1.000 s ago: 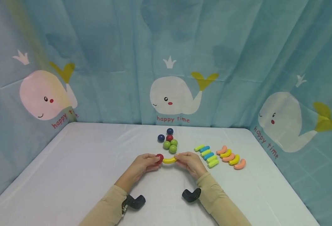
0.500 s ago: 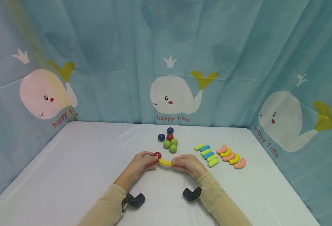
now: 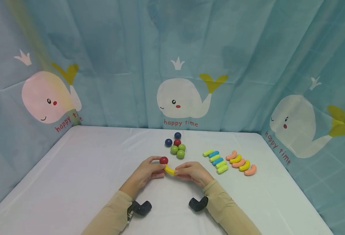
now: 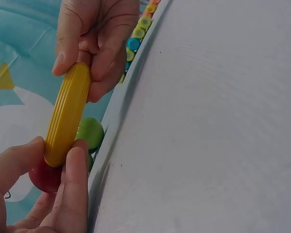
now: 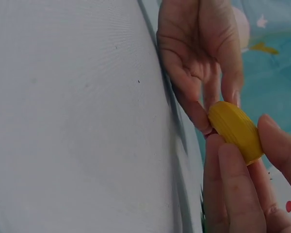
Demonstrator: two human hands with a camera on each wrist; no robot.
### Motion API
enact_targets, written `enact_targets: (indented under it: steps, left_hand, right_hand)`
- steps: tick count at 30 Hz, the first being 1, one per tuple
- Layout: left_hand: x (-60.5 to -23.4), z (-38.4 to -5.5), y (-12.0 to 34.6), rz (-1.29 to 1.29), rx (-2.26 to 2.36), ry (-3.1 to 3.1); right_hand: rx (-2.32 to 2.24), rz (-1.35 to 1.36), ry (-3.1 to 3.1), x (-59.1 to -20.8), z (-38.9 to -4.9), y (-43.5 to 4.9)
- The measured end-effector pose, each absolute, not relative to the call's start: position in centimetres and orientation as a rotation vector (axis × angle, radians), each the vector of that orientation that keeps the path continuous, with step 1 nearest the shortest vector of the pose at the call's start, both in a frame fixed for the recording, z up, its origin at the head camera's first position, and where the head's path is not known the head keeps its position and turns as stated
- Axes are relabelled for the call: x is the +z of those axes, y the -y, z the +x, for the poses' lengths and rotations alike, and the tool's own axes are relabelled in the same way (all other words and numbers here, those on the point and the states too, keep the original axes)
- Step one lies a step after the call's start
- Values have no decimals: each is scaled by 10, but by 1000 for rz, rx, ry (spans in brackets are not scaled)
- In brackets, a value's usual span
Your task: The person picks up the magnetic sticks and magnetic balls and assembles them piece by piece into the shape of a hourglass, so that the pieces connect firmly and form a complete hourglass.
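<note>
A small yellow toy banana [image 3: 169, 170] is held between both hands above the white table. My left hand [image 3: 147, 170] holds a glossy red ball [image 3: 164, 160], and its thumb and fingers also pinch the near end of the banana, as the left wrist view shows. Behind that end, the red ball [image 4: 46, 177] is partly hidden by fingers. My right hand [image 3: 195, 173] pinches the banana's other end. From the right wrist, the ribbed banana [image 5: 236, 132] appears between thumb and fingers, while the ball is almost wholly covered.
Beyond the hands lie several green balls [image 3: 180, 154], a second red ball [image 3: 177, 142] and dark blue balls [image 3: 168, 142]. To the right are rows of lime and blue sticks [image 3: 217, 161] and pink and yellow banana-like pieces [image 3: 238, 163]. A whale-printed curtain surrounds the table [image 3: 107, 153].
The right hand has shifted left and slightly nearer with the banana, which now tilts down to the right. Its left end has come under the left thumb, below the red ball.
</note>
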State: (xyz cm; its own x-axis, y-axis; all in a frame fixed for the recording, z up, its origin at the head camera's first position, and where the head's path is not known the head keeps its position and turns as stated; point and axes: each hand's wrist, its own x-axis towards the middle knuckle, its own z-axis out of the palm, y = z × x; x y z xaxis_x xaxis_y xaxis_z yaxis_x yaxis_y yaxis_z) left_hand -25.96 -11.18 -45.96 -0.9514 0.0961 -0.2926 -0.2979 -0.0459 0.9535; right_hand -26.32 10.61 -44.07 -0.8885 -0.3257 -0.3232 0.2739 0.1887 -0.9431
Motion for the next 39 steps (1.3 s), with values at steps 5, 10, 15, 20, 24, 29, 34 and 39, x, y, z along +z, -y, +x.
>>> enact_targets:
  steps: [5, 10, 15, 20, 24, 29, 34, 39]
  left_hand:
    - [-461, -260, 114, -216, 2095, -1948]
    - [-462, -260, 117, -275, 2069, -1983]
    - [-462, -261, 119, -260, 2068, -1970]
    - [-460, -261, 122, -209, 2081, -1940]
    - [-461, -262, 122, -192, 2078, -1943]
    - [-463, -263, 121, -196, 2083, -1942]
    - [-464, -263, 120, -188, 2067, -1960]
    - [-464, -263, 120, -193, 2062, -1968]
  right_hand:
    - [-1729, -87, -2012, -439, -262, -108]
    - [-1717, -52, -2098, -431, -266, -129]
    - [-1750, 53, -2235, -411, -276, -173]
    - [-1666, 125, -2342, -392, -287, -217]
    - [-1516, 234, -2419, -386, -292, -242]
    - [-1433, 361, -2430, -385, -295, -266]
    - [-1502, 489, -2353, -384, -296, -282]
    - [-1577, 482, -2294, -384, -300, -295]
